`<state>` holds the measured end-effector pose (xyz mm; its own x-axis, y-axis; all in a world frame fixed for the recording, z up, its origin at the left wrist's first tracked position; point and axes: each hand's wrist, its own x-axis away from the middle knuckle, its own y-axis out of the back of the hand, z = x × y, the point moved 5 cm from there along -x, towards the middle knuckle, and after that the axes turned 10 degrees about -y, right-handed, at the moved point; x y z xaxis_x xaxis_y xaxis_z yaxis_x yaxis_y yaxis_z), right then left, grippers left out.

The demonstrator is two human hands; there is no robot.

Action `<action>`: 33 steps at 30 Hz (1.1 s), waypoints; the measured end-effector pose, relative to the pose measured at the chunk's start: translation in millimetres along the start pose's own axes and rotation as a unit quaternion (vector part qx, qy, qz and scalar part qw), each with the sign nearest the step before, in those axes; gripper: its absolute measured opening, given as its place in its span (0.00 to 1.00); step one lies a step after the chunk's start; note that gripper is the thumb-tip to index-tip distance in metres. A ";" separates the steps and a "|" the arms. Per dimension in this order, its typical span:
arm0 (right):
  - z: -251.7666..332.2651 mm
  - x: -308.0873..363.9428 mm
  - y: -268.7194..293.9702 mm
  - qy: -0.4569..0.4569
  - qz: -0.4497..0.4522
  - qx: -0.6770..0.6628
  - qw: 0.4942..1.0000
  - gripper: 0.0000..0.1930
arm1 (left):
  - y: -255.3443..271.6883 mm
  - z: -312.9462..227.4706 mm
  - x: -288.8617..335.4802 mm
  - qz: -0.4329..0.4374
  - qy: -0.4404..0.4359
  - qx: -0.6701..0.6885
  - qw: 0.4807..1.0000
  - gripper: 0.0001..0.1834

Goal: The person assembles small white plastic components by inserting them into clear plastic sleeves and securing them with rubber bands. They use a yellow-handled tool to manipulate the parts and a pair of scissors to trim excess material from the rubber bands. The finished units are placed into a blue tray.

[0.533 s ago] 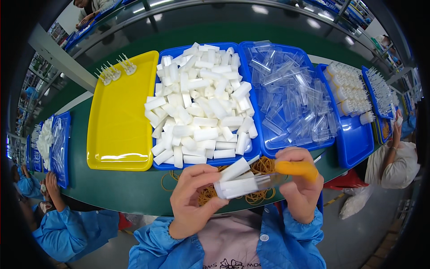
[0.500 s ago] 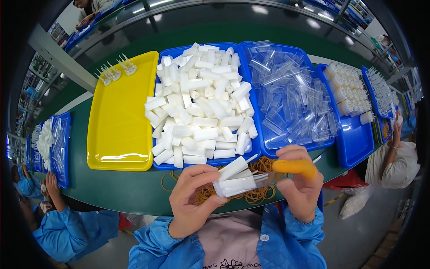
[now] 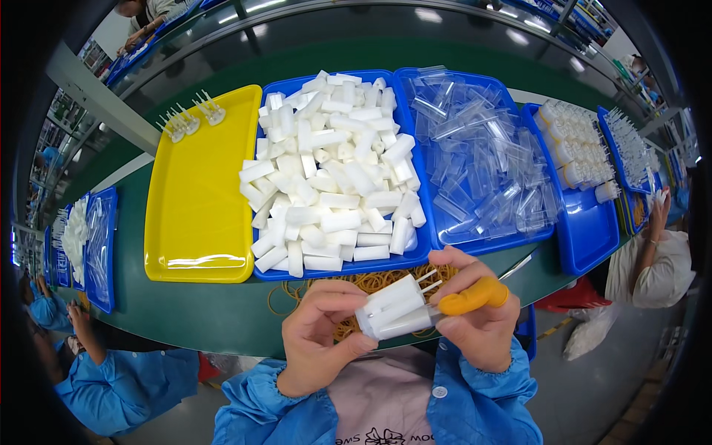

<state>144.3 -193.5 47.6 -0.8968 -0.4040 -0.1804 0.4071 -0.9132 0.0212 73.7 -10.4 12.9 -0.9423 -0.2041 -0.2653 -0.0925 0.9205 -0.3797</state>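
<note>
We find free passage over the bare middle of the yellow tray [image 3: 200, 200] and the green tabletop [image 3: 131, 222] to its left; upright pins [image 3: 192, 123] obstruct the tray's far end, heaped white blocks [image 3: 334, 174] the blue tray [image 3: 411, 256] to its right, and rubber bands [image 3: 363, 282] the space before the left hand [image 3: 320, 332].

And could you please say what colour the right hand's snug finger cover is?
The snug finger cover on the right hand is orange, best seen in the head view.
</note>
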 end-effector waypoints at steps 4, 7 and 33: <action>0.0 4.4 -6.5 -0.021 -0.005 -0.022 1.000 0.10 | -6.8 -2.0 5.2 0.001 -0.006 0.014 1.000 0.21; -2.1 7.2 -4.0 -0.022 -0.019 0.000 1.000 0.10 | -8.8 -2.3 6.0 0.018 -0.008 0.003 1.000 0.21; -13.3 -53.5 32.6 0.006 -0.092 0.402 0.911 0.10 | 11.7 0.0 -1.8 -0.016 -0.011 0.032 0.999 0.21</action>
<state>207.8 -200.9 44.9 -0.9335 -0.2432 -0.2637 -0.0132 -0.7113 0.7027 74.3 0.7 8.9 -0.9316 -0.2413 -0.2719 -0.1013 0.8907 -0.4432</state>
